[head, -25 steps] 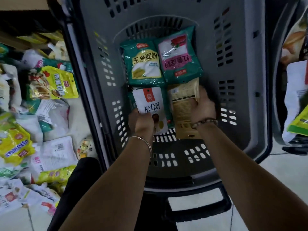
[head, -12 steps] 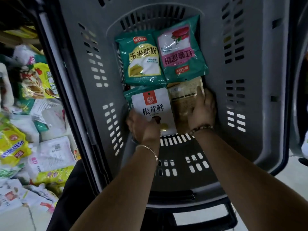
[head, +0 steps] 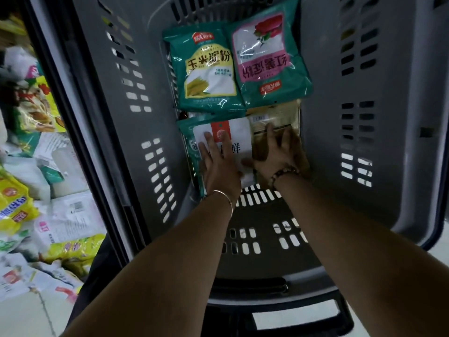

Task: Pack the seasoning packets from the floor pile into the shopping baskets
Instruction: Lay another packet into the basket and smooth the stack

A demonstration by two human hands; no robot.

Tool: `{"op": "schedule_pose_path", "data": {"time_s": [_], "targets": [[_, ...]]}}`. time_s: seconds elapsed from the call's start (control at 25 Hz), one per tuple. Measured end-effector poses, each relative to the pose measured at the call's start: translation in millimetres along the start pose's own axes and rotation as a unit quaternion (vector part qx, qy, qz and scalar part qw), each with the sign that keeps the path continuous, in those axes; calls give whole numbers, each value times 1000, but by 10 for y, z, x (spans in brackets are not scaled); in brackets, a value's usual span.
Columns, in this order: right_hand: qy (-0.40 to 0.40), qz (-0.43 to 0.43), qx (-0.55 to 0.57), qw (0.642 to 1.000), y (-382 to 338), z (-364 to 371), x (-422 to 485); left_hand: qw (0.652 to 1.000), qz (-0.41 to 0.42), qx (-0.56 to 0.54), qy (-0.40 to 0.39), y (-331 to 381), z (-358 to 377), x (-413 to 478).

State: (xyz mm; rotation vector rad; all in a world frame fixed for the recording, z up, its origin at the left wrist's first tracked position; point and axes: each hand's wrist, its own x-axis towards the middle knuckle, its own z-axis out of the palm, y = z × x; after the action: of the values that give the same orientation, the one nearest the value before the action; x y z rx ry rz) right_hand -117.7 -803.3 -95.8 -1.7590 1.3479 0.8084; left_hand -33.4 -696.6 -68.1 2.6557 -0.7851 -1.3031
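White packet: lies flat on the basket floor, red label at its top edge and black characters partly hidden by fingers; a green packet shows under its left edge.
Tan packet: flat, just to the right of the white packet and touching it, its right edge against the basket wall.
Left hand: palm down on the white packet, fingers straight and spread, gripping nothing.
Right hand: palm down on the tan packet, fingers splayed, the thumb reaching over onto the white packet.
Corn starch packet: green with a yellow corn picture, flat at the far end of the basket, its near edge overlapping the white packet's top.
Pink-panelled green packet: beside the corn starch packet on the right (its print reads upside down from here), overlapping the tan packet's top.
Shopping basket: grey plastic with slotted walls and bottom; the near half of its floor is bare.
Wrists: thin metal bangle on the left, bead bracelet on the right.
Floor pile: yellow, white and green seasoning packets heaped outside the basket, to its left.
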Motion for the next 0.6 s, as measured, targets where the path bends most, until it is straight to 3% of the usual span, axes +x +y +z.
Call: {"op": "schedule_pose_path", "data": {"time_s": [0.16,0.32,0.44,0.6], "targets": [[2,4,-13,1000,1,22,27,1000,13,19,10,-22,45,32],[-4,14,-34,999,-55,-155,-30,999,14,17,-44,10,-197,11],[47,-3,-24,999,-195,-343,-191,998,33,-29,-38,137,-559,-171],[194,-45,67,978,-590,-588,-630,972,165,-156,63,266,-1241,-630]]}}
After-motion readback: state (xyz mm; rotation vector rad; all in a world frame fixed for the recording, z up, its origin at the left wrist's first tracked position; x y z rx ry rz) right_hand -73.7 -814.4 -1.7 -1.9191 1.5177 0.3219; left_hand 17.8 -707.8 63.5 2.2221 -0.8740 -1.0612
